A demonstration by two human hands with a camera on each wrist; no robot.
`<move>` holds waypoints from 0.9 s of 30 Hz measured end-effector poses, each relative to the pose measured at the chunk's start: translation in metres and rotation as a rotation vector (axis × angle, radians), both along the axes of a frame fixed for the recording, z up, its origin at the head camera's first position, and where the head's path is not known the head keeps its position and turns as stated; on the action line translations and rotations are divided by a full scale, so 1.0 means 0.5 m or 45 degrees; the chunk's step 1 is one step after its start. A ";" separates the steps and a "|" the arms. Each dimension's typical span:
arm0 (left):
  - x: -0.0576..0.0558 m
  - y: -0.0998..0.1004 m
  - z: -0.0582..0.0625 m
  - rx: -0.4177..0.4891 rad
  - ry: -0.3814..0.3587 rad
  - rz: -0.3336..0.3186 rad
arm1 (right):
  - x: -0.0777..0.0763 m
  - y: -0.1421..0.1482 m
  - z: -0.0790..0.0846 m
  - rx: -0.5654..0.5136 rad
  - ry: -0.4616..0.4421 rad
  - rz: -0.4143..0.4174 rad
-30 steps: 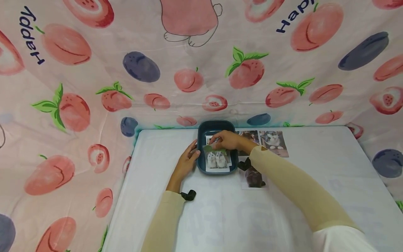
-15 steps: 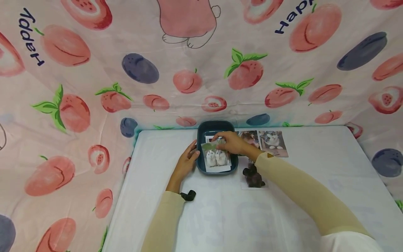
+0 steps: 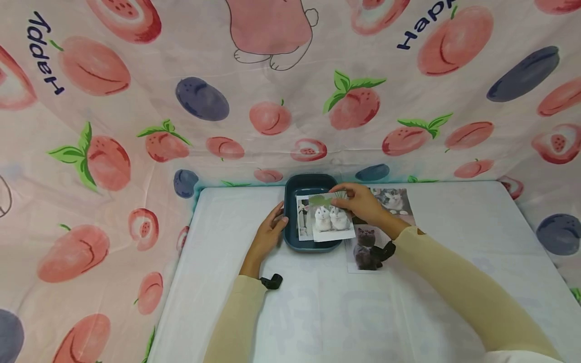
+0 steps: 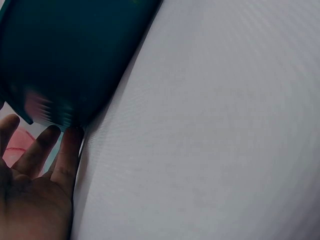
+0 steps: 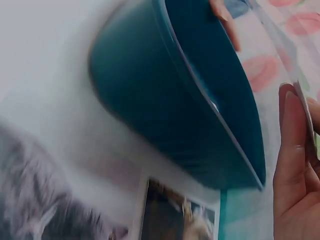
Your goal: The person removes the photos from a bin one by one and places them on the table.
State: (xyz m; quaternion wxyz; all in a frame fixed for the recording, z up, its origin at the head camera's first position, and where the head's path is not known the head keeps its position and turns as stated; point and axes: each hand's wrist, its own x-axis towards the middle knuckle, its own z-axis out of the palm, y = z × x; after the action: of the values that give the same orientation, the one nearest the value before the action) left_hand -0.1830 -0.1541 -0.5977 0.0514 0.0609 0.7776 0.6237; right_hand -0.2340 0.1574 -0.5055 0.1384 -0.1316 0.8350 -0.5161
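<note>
A photo card of two white furry animals (image 3: 331, 222) is pinched at its upper right edge by my right hand (image 3: 365, 205), over the right part of a dark teal plastic bin (image 3: 313, 248). In the right wrist view, the card shows nearly edge-on between thumb and fingers (image 5: 292, 135), above the bin's rim. Another photo card (image 3: 303, 227) appears inside the bin, partly covered by the held one. My left hand (image 3: 268, 234) steadies the bin's left side with extended fingers; the left wrist view has its fingertips (image 4: 72, 137) against the bin's wall.
Right of the bin, a photo of a dark grey cat (image 3: 365, 252) lies on the white-covered table (image 3: 317, 312). Behind it lies a photo of a grey and white cat (image 3: 395, 199), with another photo (image 5: 175, 215) mostly hidden by my right hand. A fruit-print cloth (image 3: 272, 146) hangs behind.
My right hand has lifted the photo card of two white animals and carried it rightward, uncovering another card in the bin. My left hand has stayed at the bin's side.
</note>
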 end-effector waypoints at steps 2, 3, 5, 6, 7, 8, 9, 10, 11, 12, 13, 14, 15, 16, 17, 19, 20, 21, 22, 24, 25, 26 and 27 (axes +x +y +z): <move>0.000 0.000 0.001 0.001 -0.005 0.006 | 0.004 0.024 0.003 -0.026 0.010 -0.021; 0.001 0.000 0.001 0.001 -0.010 0.008 | 0.006 0.036 0.003 -0.032 0.011 -0.034; 0.001 0.001 0.002 -0.006 -0.021 0.013 | 0.012 0.060 0.006 -0.035 0.011 -0.057; 0.002 0.001 0.002 -0.008 -0.025 0.015 | 0.015 0.072 0.006 -0.027 0.014 -0.072; 0.002 0.000 0.003 -0.007 -0.026 0.015 | 0.017 0.083 0.005 -0.026 0.013 -0.091; 0.002 0.000 0.003 -0.006 -0.028 0.013 | 0.020 0.094 0.005 -0.021 0.009 -0.107; 0.002 0.000 0.003 -0.004 -0.025 0.010 | 0.023 0.106 0.003 -0.017 0.004 -0.123; 0.002 0.000 0.003 -0.002 -0.023 0.008 | 0.027 0.117 0.002 -0.006 0.004 -0.140; 0.001 0.000 0.002 0.005 -0.021 0.003 | 0.030 0.128 0.001 -0.002 -0.010 -0.154; 0.003 0.001 0.009 0.008 -0.036 -0.004 | 0.034 0.139 -0.002 0.011 -0.021 -0.170; 0.002 0.000 0.009 0.009 -0.036 -0.005 | 0.038 0.149 -0.003 0.020 -0.028 -0.176; 0.002 0.001 0.008 0.007 -0.036 -0.004 | 0.042 0.160 -0.004 0.034 -0.037 -0.180; 0.002 0.001 0.008 0.003 -0.035 -0.003 | 0.047 0.171 -0.006 0.042 -0.048 -0.187; 0.002 0.001 0.008 -0.001 -0.037 -0.003 | 0.051 0.181 -0.009 0.048 -0.059 -0.197; 0.002 0.001 0.008 -0.006 -0.039 -0.002 | 0.054 0.192 -0.011 0.052 -0.067 -0.201; -0.001 0.000 0.000 -0.022 -0.025 0.008 | 0.062 0.214 -0.020 0.059 -0.082 -0.215; -0.001 -0.001 0.000 -0.031 -0.026 0.010 | 0.065 0.226 -0.026 0.064 -0.094 -0.225; -0.001 -0.001 0.000 -0.038 -0.028 0.012 | 0.069 0.237 -0.032 0.073 -0.104 -0.234; -0.001 -0.001 0.000 -0.040 -0.029 0.011 | 0.073 0.248 -0.038 0.083 -0.111 -0.240; -0.001 -0.002 0.000 -0.044 -0.029 0.009 | 0.083 0.270 -0.050 0.098 -0.130 -0.250; -0.001 -0.002 0.000 -0.048 -0.030 0.009 | 0.088 0.280 -0.055 0.109 -0.137 -0.254; 0.000 -0.003 0.000 -0.052 -0.032 0.008 | 0.094 0.289 -0.060 0.119 -0.139 -0.258; 0.000 -0.003 0.000 -0.052 -0.033 0.005 | 0.099 0.298 -0.066 0.127 -0.139 -0.263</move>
State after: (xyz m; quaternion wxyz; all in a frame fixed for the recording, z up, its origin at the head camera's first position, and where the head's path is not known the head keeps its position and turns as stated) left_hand -0.1831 -0.1556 -0.5975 0.0614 0.0502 0.7895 0.6087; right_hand -0.1843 0.3063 -0.5386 0.1362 -0.0095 0.8599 -0.4918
